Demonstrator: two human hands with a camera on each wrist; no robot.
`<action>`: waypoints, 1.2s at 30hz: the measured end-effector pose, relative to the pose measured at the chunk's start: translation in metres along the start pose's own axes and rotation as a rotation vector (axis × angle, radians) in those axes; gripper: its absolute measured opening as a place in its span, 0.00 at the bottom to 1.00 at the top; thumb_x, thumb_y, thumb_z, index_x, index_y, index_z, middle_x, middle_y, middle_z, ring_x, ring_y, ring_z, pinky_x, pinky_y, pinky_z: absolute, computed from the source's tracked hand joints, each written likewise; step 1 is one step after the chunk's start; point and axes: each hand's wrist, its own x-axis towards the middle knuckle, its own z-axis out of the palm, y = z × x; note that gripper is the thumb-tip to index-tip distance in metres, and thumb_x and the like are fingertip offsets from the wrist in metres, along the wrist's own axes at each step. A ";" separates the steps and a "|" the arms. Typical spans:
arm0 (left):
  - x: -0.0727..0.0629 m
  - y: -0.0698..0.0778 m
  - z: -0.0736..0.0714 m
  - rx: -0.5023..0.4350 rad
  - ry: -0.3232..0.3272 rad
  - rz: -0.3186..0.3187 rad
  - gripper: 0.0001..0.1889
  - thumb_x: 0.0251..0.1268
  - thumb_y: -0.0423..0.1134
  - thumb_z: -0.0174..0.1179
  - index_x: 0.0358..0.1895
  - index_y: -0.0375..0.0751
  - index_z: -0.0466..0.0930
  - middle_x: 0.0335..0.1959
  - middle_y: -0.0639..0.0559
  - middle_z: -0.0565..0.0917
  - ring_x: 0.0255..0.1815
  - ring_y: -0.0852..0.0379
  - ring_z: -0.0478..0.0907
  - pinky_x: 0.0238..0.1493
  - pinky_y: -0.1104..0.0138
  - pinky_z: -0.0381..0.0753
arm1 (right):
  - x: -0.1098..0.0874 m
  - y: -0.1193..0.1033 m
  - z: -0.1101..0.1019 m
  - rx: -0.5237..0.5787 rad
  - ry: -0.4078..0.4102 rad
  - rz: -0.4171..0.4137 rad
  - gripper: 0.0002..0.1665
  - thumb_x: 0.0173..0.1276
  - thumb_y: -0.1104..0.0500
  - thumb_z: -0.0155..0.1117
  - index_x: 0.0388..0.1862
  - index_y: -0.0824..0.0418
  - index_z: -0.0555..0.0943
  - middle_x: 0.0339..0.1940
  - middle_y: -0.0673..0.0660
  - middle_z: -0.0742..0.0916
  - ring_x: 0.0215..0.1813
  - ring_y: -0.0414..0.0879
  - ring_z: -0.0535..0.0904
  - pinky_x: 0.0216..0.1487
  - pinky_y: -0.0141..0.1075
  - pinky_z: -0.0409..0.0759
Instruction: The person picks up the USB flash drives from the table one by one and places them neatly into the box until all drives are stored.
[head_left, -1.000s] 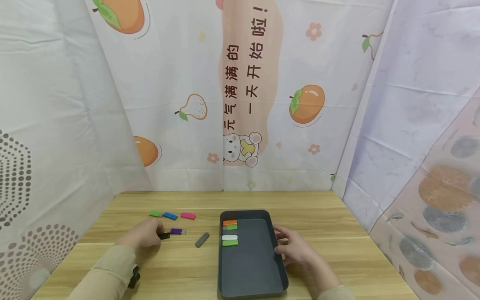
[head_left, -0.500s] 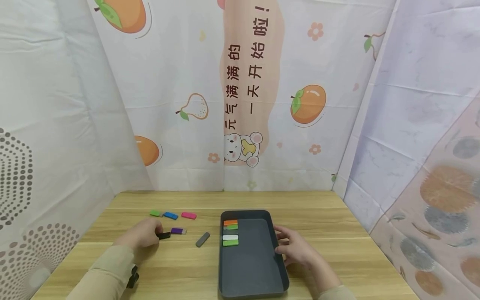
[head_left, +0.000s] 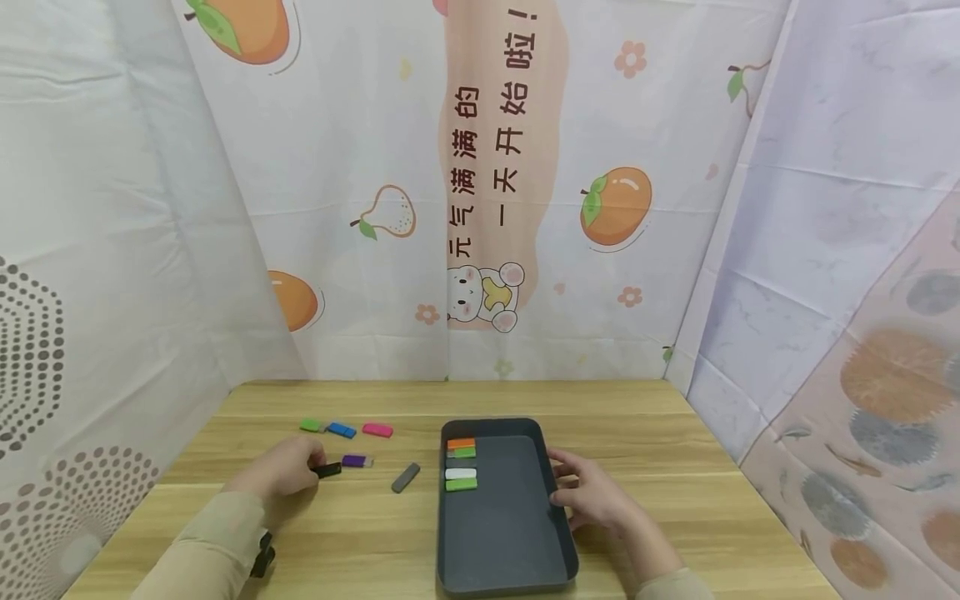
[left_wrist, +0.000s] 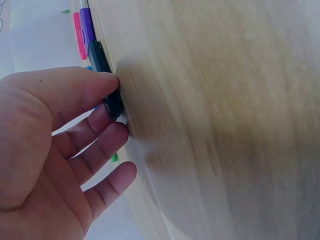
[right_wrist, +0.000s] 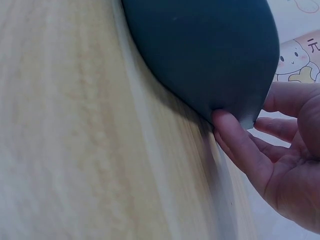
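My left hand (head_left: pixel 287 468) is low over the left of the table, thumb and index finger pinching one end of a black USB flash drive (head_left: pixel 327 470). In the left wrist view the black drive (left_wrist: pixel 100 57) sticks out past the thumb, close to the wood. A purple USB drive (head_left: pixel 354 460) lies just right of it. At the tray's right side, my right hand (head_left: pixel 588 492) touches the wall with relaxed fingers. The dark grey tray (head_left: pixel 517 533) holds several USB drives in a column along its left wall, among them an orange one (head_left: pixel 461 444) and a white one (head_left: pixel 461 473).
Behind the left hand lie a green drive (head_left: pixel 311 426), a blue drive (head_left: pixel 342 430) and a pink drive (head_left: pixel 377 430). A grey drive (head_left: pixel 406 478) lies at a slant between the left hand and the tray. Printed curtains (head_left: pixel 360 292) close off the table's back and sides.
Almost nothing differs. The left hand keeps its pinch on the black drive, the right hand stays at the tray, and the view shifts very slightly.
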 end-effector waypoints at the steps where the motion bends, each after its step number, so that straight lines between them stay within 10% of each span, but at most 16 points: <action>1: 0.000 -0.001 0.000 0.001 0.003 0.004 0.09 0.51 0.25 0.66 0.33 0.41 0.81 0.29 0.53 0.80 0.33 0.52 0.74 0.41 0.53 0.78 | 0.000 0.000 0.000 -0.003 0.000 0.000 0.47 0.62 0.73 0.63 0.80 0.67 0.58 0.63 0.74 0.72 0.55 0.61 0.78 0.32 0.55 0.86; 16: 0.001 -0.006 -0.002 -0.067 0.066 0.051 0.06 0.55 0.26 0.62 0.33 0.41 0.81 0.28 0.54 0.77 0.30 0.54 0.73 0.34 0.59 0.74 | 0.000 0.000 0.000 -0.009 -0.013 -0.007 0.47 0.64 0.74 0.63 0.81 0.68 0.57 0.64 0.75 0.72 0.56 0.63 0.78 0.32 0.56 0.86; 36: 0.019 0.031 -0.017 -0.115 0.116 0.077 0.07 0.62 0.32 0.66 0.42 0.41 0.84 0.35 0.53 0.81 0.37 0.53 0.76 0.42 0.54 0.78 | 0.000 0.001 0.000 -0.039 -0.001 -0.011 0.46 0.65 0.72 0.64 0.80 0.67 0.58 0.63 0.76 0.73 0.50 0.59 0.82 0.29 0.55 0.86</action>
